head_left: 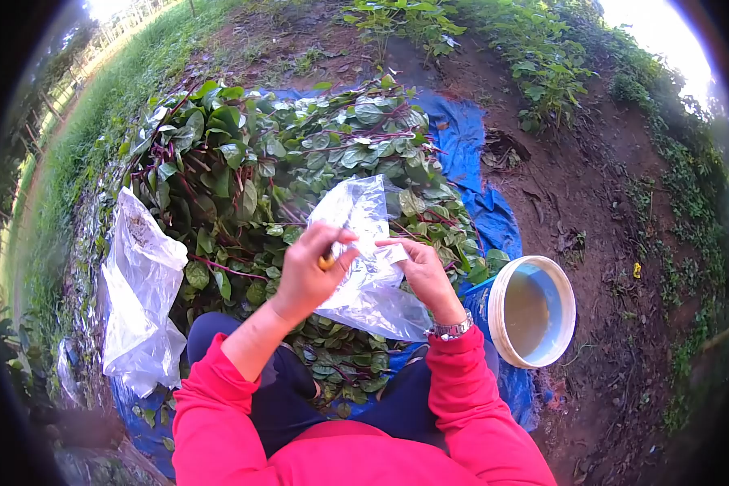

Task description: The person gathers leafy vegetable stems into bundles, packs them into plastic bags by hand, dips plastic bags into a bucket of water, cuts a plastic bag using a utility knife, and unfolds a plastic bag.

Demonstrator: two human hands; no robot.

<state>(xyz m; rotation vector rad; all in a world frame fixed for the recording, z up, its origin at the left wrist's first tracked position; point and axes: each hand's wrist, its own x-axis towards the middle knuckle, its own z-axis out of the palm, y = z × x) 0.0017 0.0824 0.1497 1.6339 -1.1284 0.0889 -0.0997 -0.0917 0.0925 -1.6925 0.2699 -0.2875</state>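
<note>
My left hand [309,271] is closed around a small object with a yellow-orange end [326,262]; the rest of it is hidden by my fingers or blurred. My right hand [428,277], with a metal watch at its wrist, pinches a small white slip [394,253] between thumb and fingers. Beneath both hands a clear plastic bag [356,300] spreads over my lap and the leaves. Whether my right fingers also grip the bag, I cannot tell. Leafy greens with purple stems [239,154] lie heaped in front of me.
On the right stands a white-rimmed bucket [573,312] holding murky water. Another clear plastic bag [142,300] lies at the left. A blue tarp [462,146] lies under the greens, with bare soil [591,211] to the right and grass [97,154] to the left.
</note>
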